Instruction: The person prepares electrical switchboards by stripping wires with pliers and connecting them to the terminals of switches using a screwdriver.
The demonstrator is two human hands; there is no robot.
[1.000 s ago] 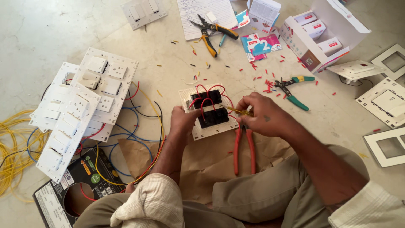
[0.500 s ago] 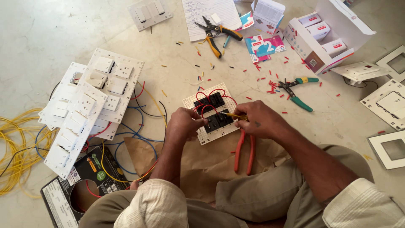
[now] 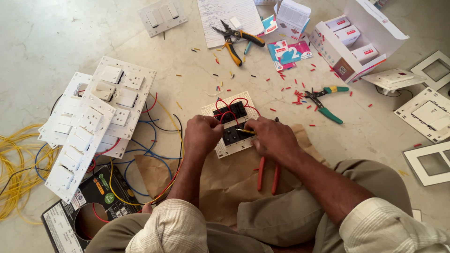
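The white perforated switch plate with black modules and red wire loops point(image 3: 230, 122) lies on the floor at the brown paper's edge, back upward, long axis running away from the person, slightly right. The left hand point(image 3: 202, 134) presses closed on its near-left edge. The right hand point(image 3: 272, 136) pinches a thin yellow-handled screwdriver point(image 3: 245, 131), tip pointing left into a module. Best practice: hold the plate flat and keep the tool square.
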